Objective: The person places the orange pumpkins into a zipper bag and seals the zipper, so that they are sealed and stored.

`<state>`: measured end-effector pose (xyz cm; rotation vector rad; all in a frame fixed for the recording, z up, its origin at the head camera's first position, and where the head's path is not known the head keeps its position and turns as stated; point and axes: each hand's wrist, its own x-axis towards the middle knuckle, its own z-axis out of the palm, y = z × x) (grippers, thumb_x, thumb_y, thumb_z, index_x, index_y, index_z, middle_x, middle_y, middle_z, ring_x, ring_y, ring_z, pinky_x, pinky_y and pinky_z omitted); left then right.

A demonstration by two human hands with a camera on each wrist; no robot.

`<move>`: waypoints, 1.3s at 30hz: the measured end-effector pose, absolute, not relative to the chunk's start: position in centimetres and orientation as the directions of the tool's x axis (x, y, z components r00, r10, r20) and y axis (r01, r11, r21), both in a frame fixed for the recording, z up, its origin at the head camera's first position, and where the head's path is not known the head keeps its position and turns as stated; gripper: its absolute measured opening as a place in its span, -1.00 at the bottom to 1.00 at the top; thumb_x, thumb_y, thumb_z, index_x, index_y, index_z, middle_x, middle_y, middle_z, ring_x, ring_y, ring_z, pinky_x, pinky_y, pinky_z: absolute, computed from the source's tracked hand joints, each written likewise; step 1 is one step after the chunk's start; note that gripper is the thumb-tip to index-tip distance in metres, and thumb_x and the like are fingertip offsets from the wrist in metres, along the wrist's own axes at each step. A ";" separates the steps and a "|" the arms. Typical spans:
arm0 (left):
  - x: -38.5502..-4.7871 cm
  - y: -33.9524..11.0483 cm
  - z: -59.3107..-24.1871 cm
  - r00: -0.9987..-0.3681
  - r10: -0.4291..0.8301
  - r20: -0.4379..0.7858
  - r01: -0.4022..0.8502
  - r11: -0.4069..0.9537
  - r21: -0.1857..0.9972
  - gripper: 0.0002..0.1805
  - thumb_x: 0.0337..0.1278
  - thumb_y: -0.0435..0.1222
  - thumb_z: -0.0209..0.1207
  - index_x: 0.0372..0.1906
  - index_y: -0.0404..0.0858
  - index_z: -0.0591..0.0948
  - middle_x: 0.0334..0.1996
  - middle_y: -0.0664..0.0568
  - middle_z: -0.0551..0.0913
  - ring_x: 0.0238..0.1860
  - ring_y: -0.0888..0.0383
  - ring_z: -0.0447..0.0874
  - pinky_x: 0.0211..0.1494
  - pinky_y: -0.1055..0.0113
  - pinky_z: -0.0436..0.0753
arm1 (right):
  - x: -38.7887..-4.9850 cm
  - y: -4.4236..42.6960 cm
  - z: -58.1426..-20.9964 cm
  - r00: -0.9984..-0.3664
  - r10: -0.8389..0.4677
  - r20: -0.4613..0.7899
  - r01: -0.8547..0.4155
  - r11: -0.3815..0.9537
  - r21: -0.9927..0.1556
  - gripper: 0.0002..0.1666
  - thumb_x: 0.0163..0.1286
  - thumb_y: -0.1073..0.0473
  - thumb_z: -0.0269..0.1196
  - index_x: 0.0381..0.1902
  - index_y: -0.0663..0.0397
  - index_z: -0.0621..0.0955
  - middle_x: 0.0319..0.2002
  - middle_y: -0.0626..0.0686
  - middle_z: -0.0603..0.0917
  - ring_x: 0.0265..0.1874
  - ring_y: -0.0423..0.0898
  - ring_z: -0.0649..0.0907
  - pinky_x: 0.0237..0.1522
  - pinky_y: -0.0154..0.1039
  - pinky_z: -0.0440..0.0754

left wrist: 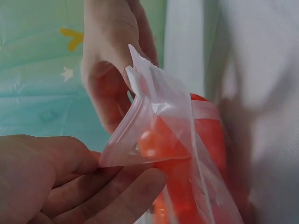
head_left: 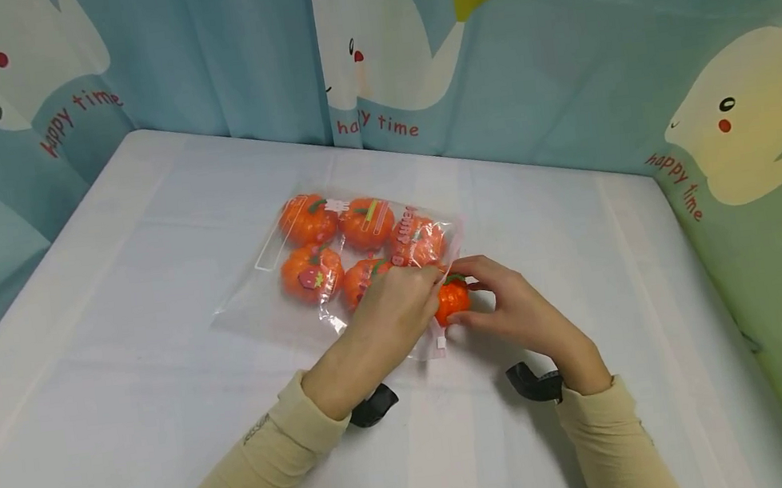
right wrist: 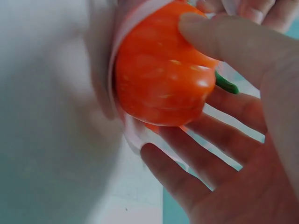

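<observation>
Toward the worktop [head_left: 153,319]'s far edge, a clear bag [head_left: 255,296] holds five orange pumpkins [head_left: 306,225]. The left hand [head_left: 391,308] pinches the bag's mouth; the right hand [head_left: 520,310] has its grip round a sixth pumpkin [head_left: 453,301], partly inside. Bagging looks nearly done, apparently only this one remaining.

1. From here I see a clear bag [head_left: 261,307] lying on the white desk [head_left: 107,421], five orange pumpkins [head_left: 309,221] inside it in two rows.
2. My left hand [head_left: 398,307] grips the bag's right edge, hiding part of the lower row.
3. My right hand [head_left: 518,310] holds a sixth pumpkin [head_left: 453,303] at that edge, thumb nearest me.
4. Both arms wear beige sleeves [head_left: 620,443].
5. Behind, I get a blue-green curtain [head_left: 562,95] printed with whales [head_left: 377,28] and "happy time".
</observation>
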<state>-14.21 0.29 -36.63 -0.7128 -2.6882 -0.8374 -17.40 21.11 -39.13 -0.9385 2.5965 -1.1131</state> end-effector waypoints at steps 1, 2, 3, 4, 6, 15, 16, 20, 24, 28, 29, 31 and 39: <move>-14.2 0.3 -36.7 -0.849 0.381 0.366 0.521 0.718 0.461 -0.85 0.30 -0.42 0.14 -0.38 -0.29 0.67 -0.69 0.04 0.54 -0.66 0.18 0.43 -0.58 0.46 0.30 | -17.4 21.0 -39.2 -0.793 -0.602 0.096 -0.485 0.528 -0.698 -0.28 0.18 0.20 0.47 0.30 -0.06 0.50 0.21 -0.08 0.56 0.19 -0.12 0.55 0.20 -0.02 0.58; -14.2 0.3 -36.7 -0.846 0.380 0.374 0.525 0.717 0.460 -0.85 0.30 -0.42 0.14 -0.37 -0.29 0.66 -0.68 0.03 0.54 -0.66 0.18 0.44 -0.58 0.46 0.31 | -17.4 20.8 -39.3 -0.798 -0.595 0.100 -0.483 0.531 -0.697 -0.28 0.17 0.19 0.47 0.30 -0.05 0.49 0.21 -0.07 0.57 0.18 -0.11 0.55 0.19 -0.02 0.59; -14.2 0.3 -36.7 -0.844 0.380 0.380 0.528 0.714 0.459 -0.86 0.30 -0.43 0.14 -0.36 -0.29 0.66 -0.67 0.02 0.55 -0.66 0.18 0.45 -0.58 0.46 0.31 | -17.4 20.7 -39.3 -0.803 -0.587 0.100 -0.477 0.534 -0.698 -0.27 0.18 0.19 0.47 0.30 -0.03 0.48 0.21 -0.06 0.57 0.18 -0.09 0.56 0.18 -0.01 0.59; -14.2 0.3 -36.7 -0.843 0.379 0.381 0.529 0.709 0.466 -0.87 0.30 -0.44 0.14 -0.35 -0.30 0.66 -0.66 0.02 0.56 -0.66 0.18 0.46 -0.58 0.46 0.31 | -17.4 20.7 -39.4 -0.810 -0.578 0.094 -0.466 0.540 -0.701 -0.27 0.18 0.18 0.47 0.30 -0.01 0.47 0.21 -0.04 0.56 0.16 -0.07 0.57 0.18 -0.01 0.59; -14.2 0.3 -36.7 -0.847 0.373 0.379 0.526 0.697 0.488 -0.87 0.32 -0.43 0.13 -0.32 -0.31 0.67 -0.65 0.01 0.56 -0.66 0.18 0.46 -0.58 0.48 0.33 | -17.4 20.7 -39.4 -0.825 -0.562 0.060 -0.430 0.554 -0.713 -0.26 0.19 0.17 0.46 0.31 0.04 0.44 0.22 0.02 0.54 0.13 -0.01 0.60 0.17 0.01 0.60; -14.3 0.3 -36.7 -0.850 0.388 0.356 0.522 0.709 0.475 -0.86 0.32 -0.41 0.13 -0.35 -0.27 0.65 -0.65 0.04 0.57 -0.63 0.18 0.49 -0.54 0.42 0.43 | -17.5 21.8 -39.4 -0.830 -0.551 -0.089 -0.285 0.555 -0.782 -0.44 0.31 0.30 0.34 0.24 0.20 0.46 0.17 0.16 0.60 0.04 0.08 0.70 0.08 -0.10 0.66; -14.3 0.3 -36.7 -0.849 0.389 0.358 0.523 0.710 0.472 -0.87 0.32 -0.42 0.13 -0.35 -0.27 0.65 -0.65 0.04 0.57 -0.63 0.18 0.49 -0.55 0.43 0.43 | -17.5 21.7 -39.4 -0.829 -0.554 -0.078 -0.296 0.553 -0.779 -0.45 0.31 0.30 0.33 0.24 0.20 0.47 0.16 0.16 0.61 0.03 0.07 0.70 0.07 -0.11 0.66; -14.3 0.3 -36.7 -0.850 0.377 0.368 0.520 0.712 0.472 -0.86 0.34 -0.41 0.11 -0.34 -0.27 0.64 -0.66 0.03 0.55 -0.65 0.18 0.49 -0.57 0.45 0.40 | -17.6 21.2 -39.5 -0.828 -0.559 -0.041 -0.330 0.545 -0.771 -0.44 0.28 0.31 0.36 0.23 0.20 0.50 0.15 0.16 0.62 -0.02 0.05 0.72 0.04 -0.10 0.68; -14.2 0.2 -36.8 -0.851 0.369 0.373 0.516 0.718 0.467 -0.89 0.35 -0.38 0.14 -0.24 -0.28 0.67 -0.63 0.01 0.59 -0.61 0.14 0.56 -0.54 0.39 0.50 | -17.6 20.6 -39.6 -0.833 -0.553 -0.010 -0.351 0.542 -0.764 -0.43 0.26 0.31 0.38 0.22 0.20 0.51 0.12 0.15 0.64 -0.06 0.03 0.73 0.01 -0.07 0.69; -14.2 0.2 -36.8 -0.844 0.371 0.387 0.524 0.724 0.449 -0.90 0.33 -0.36 0.18 -0.17 -0.27 0.67 -0.58 -0.02 0.65 -0.55 0.07 0.65 -0.46 0.31 0.61 | -17.6 20.0 -39.8 -0.840 -0.543 -0.007 -0.340 0.537 -0.772 -0.44 0.25 0.30 0.39 0.21 0.20 0.52 0.09 0.14 0.66 -0.05 0.04 0.73 0.02 -0.06 0.68; -14.2 0.2 -36.8 -0.845 0.370 0.387 0.523 0.722 0.453 -0.90 0.33 -0.35 0.18 -0.18 -0.27 0.67 -0.59 -0.02 0.65 -0.55 0.07 0.65 -0.46 0.30 0.61 | -17.6 19.9 -39.8 -0.840 -0.542 -0.012 -0.332 0.533 -0.779 -0.44 0.25 0.30 0.38 0.21 0.21 0.52 0.09 0.14 0.66 -0.04 0.05 0.72 0.03 -0.06 0.68; -14.2 0.2 -36.9 -0.846 0.368 0.386 0.523 0.714 0.466 -0.90 0.35 -0.35 0.16 -0.21 -0.27 0.67 -0.60 0.00 0.63 -0.56 0.09 0.63 -0.48 0.33 0.57 | -17.6 19.9 -39.8 -0.838 -0.545 -0.026 -0.315 0.523 -0.792 -0.45 0.26 0.29 0.38 0.21 0.19 0.52 0.10 0.13 0.65 -0.01 0.06 0.72 0.05 -0.08 0.67; -14.2 0.3 -37.0 -0.826 0.385 0.412 0.550 0.711 0.439 -0.89 0.34 -0.37 0.16 -0.22 -0.29 0.68 -0.63 0.02 0.58 -0.58 0.10 0.60 -0.50 0.33 0.55 | -17.6 19.8 -40.3 -0.854 -0.520 -0.028 -0.265 0.480 -0.836 -0.51 0.27 0.36 0.35 0.15 0.23 0.53 0.07 0.19 0.65 0.02 0.10 0.72 0.03 -0.21 0.68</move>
